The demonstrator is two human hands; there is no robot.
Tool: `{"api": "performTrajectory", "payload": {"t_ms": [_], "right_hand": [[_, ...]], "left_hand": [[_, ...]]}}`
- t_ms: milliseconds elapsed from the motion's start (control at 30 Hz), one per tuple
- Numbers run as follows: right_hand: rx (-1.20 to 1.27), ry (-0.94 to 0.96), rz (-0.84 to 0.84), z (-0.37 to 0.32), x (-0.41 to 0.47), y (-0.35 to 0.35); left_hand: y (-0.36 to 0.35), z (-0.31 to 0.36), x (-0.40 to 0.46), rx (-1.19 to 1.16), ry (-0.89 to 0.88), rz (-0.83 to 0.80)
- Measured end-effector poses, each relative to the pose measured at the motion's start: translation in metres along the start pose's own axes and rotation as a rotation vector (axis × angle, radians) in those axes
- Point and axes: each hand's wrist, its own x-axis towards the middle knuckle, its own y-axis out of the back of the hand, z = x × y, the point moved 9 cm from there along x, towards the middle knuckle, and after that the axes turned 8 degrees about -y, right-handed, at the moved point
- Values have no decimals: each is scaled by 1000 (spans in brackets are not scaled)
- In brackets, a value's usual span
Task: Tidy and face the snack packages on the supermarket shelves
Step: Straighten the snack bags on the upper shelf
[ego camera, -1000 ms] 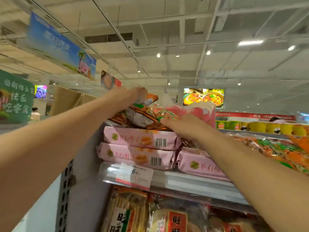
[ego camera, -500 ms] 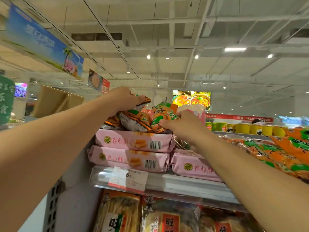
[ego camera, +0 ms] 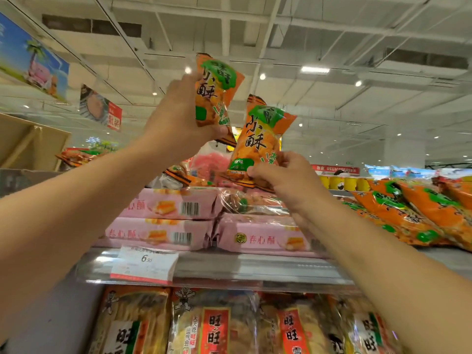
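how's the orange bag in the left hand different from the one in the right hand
The orange and green snack bag in the left hand is raised higher; the orange and green snack bag in the right hand sits lower, just above the pink boxes. The left hand wraps the first bag's side, covering part of its front; the right hand pinches the second at its bottom edge, leaving its front showing. Both are upright, front facing the camera, same design.

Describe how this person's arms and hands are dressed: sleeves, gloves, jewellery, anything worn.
Both forearms are bare as far as the picture shows; no sleeve or cuff comes into view on either. The left hand and the right hand wear no gloves. No watch, bracelet or wristband shows on either wrist, and no ring is visible on the fingers that can be seen.
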Motion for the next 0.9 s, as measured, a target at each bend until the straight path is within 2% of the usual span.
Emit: {"api": "performTrajectory", "payload": {"t_ms": [100, 167, 333, 467, 667, 900], "right_hand": [[32, -9, 29, 7, -7, 31], [58, -27, 15, 15, -13, 53], [112, -51, -4, 38, -30, 119], [72, -19, 98, 51, -35, 192], [-56, 6, 116, 80, -39, 321], [-419, 105, 231, 98, -26, 483]], "left_hand": [[-25, 34, -9, -7, -73, -21], [-44, 51, -15, -91, -66, -70], [-113, 102, -33, -509, 20, -267], [-176, 141, -40, -755, 156, -239], [-267, 212, -39, -759, 254, -244], [-365, 298, -37, -570, 304, -260]]}}
